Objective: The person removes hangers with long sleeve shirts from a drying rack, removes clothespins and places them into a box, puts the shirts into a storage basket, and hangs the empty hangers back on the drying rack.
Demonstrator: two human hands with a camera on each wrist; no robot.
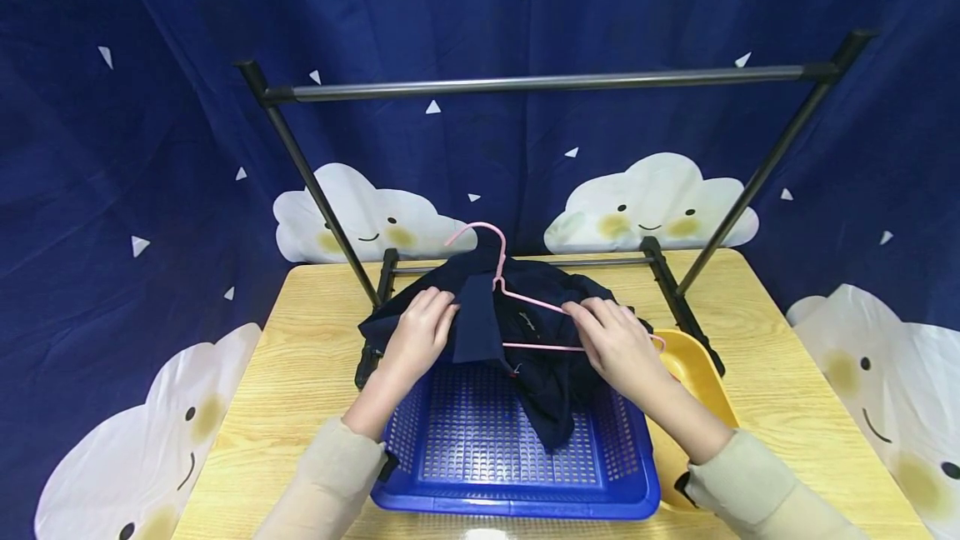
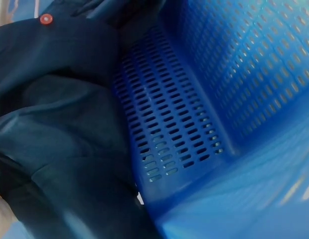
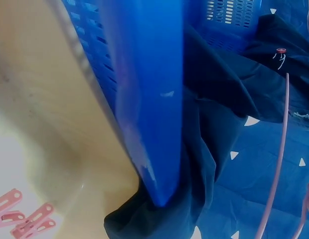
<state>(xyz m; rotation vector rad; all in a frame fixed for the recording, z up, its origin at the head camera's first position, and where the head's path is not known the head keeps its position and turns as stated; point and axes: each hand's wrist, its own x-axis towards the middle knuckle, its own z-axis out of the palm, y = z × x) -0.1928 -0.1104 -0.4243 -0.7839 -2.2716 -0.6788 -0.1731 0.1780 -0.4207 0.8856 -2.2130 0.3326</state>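
A dark navy garment, seemingly a shirt (image 1: 468,332), lies bunched over the back of a blue basket (image 1: 517,507), one part drooping inside. My left hand (image 1: 416,333) pinches its cloth at the left. A pink clothes hanger (image 1: 532,301) stands hook up at the garment; its left part is hidden behind a flap of cloth. On the hanger's right arm, my right hand (image 1: 618,347) grips with thumb and fingers. The left wrist view shows a red button (image 2: 46,19) on the dark cloth. In the right wrist view the hanger's pink bar (image 3: 279,169) crosses beside the garment.
A black metal clothes rack (image 1: 555,83) spans the back, its feet on the wooden table (image 1: 300,340). Right of the basket sits a yellow basin (image 1: 693,365), with pink clothespins (image 3: 32,221) inside. Behind hangs a blue curtain (image 1: 450,7) with clouds.
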